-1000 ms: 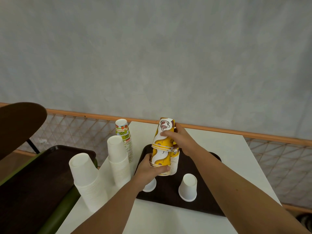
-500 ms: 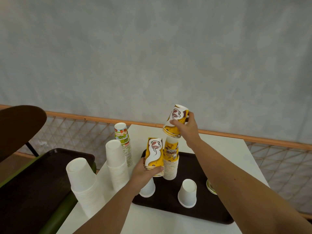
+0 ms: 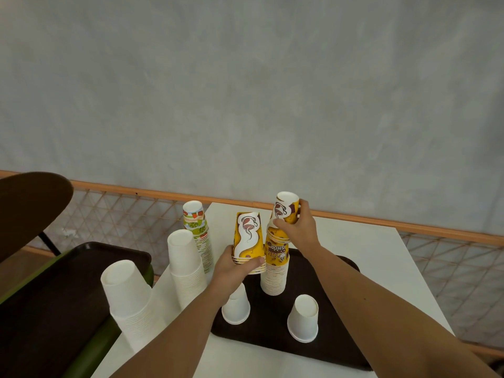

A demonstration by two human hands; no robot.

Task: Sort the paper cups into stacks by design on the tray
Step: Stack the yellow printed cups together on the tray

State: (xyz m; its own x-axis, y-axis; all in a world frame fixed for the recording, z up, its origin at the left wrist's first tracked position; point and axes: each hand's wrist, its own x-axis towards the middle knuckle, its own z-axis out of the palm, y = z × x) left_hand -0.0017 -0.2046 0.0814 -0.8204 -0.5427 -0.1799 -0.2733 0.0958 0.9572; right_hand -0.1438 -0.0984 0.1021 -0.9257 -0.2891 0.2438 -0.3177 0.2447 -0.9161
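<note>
A dark brown tray (image 3: 341,347) lies on the white table. On it stands a tall upside-down stack of yellow coffee-print cups (image 3: 275,271). My right hand (image 3: 298,230) grips a single yellow cup (image 3: 285,208) sitting tilted on top of that stack. My left hand (image 3: 234,268) holds a short stack of yellow cups (image 3: 248,238) in the air just left of the tall one. Two upside-down white cups (image 3: 236,306) (image 3: 303,317) stand at the tray's front.
Left of the tray on the white table (image 3: 381,257) stand a fruit-print cup stack (image 3: 197,233) and two white cup stacks (image 3: 185,266) (image 3: 126,298). A second dark tray (image 3: 54,309) lies lower left. An orange-framed mesh rail (image 3: 409,227) runs behind the table.
My right hand lifted one yellow cup off the held stack and brought it down onto the tall stack on the tray. My left hand kept its short stack just left of it.
</note>
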